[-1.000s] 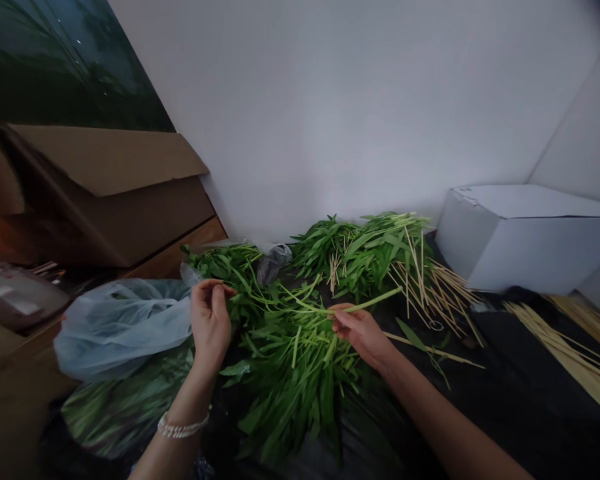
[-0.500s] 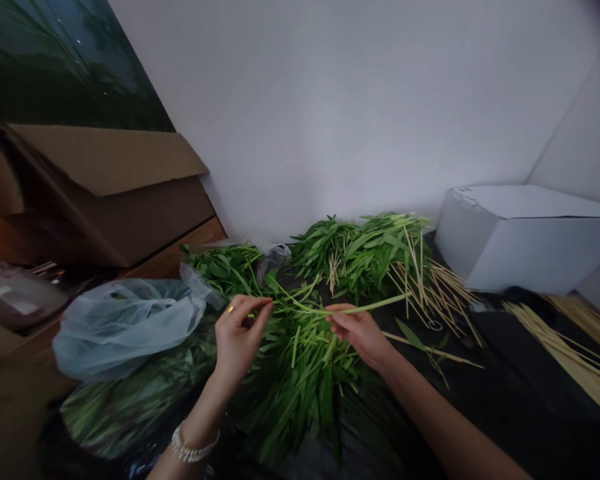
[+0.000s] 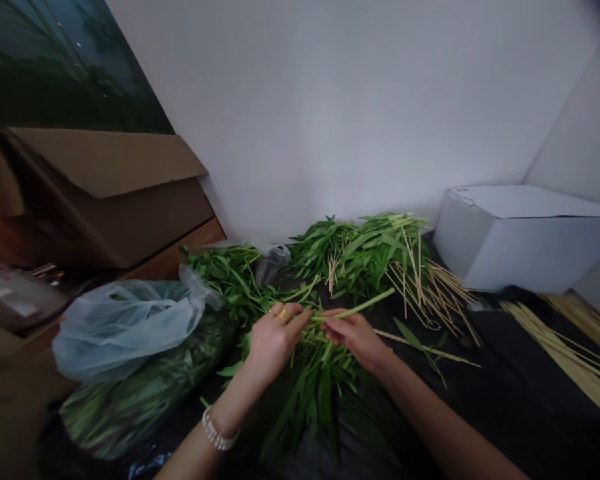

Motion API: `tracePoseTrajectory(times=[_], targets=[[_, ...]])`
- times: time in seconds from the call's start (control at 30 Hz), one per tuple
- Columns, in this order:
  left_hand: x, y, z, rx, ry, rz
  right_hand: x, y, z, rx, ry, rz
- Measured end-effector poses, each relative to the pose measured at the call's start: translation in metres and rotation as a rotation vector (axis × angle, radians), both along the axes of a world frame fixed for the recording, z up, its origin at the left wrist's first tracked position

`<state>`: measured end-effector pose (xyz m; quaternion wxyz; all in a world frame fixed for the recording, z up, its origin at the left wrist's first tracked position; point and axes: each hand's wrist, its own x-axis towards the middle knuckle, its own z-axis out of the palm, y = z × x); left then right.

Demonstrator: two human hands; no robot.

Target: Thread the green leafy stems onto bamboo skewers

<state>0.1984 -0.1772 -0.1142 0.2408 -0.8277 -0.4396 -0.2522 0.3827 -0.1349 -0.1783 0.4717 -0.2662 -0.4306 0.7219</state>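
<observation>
Green stem (image 3: 361, 309) pinched by left hand (image 3: 275, 339) and right hand (image 3: 356, 337) just above pile (image 3: 307, 393); bag (image 3: 123, 327) left of pile; skewers (image 3: 433, 283) beyond pile.

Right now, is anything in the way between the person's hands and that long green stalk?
Nothing visible is. The right hand pinches the green stalk, and the left hand closes its fingertips on the stalk's other end. The stalk is held over the pile of greens, with the skewers farther back and off to the side.
</observation>
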Motion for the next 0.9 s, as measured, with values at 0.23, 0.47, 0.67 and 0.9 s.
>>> tracePoseTrajectory(times=[0.23, 0.47, 0.67, 0.9], targets=[[-0.013, 0.005, 0.009, -0.023, 0.125, -0.01, 0.007, 0.005, 0.001, -0.171, 0.177, -0.021], [-0.018, 0.006, 0.015, -0.07, 0.114, 0.027, 0.008, 0.006, 0.0, -0.229, 0.21, -0.02], [-0.018, 0.008, 0.02, -0.2, -0.142, 0.077, 0.003, 0.002, 0.001, -0.222, 0.162, -0.03], [-0.047, 0.017, 0.04, -0.344, -0.84, 0.219, 0.009, 0.011, -0.002, -0.228, 0.158, -0.133]])
